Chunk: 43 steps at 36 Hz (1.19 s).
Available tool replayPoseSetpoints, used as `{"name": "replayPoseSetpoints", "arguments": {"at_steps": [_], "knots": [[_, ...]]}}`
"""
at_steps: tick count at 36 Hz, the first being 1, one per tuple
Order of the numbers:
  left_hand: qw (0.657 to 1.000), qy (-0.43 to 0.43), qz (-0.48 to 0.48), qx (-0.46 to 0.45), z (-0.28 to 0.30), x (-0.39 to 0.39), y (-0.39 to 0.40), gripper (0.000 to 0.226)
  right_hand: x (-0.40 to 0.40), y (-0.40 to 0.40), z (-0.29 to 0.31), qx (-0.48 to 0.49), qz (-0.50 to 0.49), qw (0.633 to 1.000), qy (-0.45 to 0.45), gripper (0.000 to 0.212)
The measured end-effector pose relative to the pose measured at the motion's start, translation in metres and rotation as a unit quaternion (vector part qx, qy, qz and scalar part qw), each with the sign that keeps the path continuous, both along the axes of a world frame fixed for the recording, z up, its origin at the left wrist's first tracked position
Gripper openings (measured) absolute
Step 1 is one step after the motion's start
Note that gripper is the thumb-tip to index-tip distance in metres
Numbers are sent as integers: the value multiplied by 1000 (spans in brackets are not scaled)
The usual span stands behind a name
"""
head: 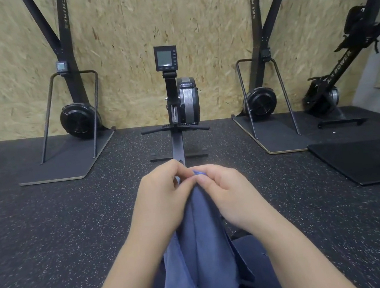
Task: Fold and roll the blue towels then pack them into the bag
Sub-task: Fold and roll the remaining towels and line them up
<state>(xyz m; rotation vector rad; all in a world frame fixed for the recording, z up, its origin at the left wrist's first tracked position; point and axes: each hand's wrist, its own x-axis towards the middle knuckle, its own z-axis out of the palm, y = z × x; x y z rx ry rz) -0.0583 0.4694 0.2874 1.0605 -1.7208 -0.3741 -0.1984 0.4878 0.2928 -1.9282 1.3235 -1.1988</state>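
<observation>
Blue towel's [202, 248] lower end off-frame

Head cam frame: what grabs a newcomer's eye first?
Two bare hands meet at centre, left hand and right hand both pinching the top edge of a blue towel that hangs down toward the camera. Straight behind them a rowing machine stands against the chipboard wall, its monitor facing the viewer.

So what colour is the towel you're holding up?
Blue; the towel shows best in the head view, pinched at its top by both hands.
</observation>
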Motion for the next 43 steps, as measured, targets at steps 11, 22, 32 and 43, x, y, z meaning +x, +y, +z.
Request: {"name": "replayPoseSetpoints", "arguments": {"at_steps": [11,22,32,43], "knots": [[987,-159,29,19,-22,1,-13,18,-19,-13,-3,-78,-100,991,-48,25],[959,-248,113,80,-31,27,-48,15,-58,-25,5,-68,-142,986,-54,28],[938,-300,164,-50,-10,63,-70,18,-93,-38,5,-91,-277,956,26,21],[895,-352,211,-177,0,85,-79,28,-112,-46,4,-45,-328,933,144,23]]}}
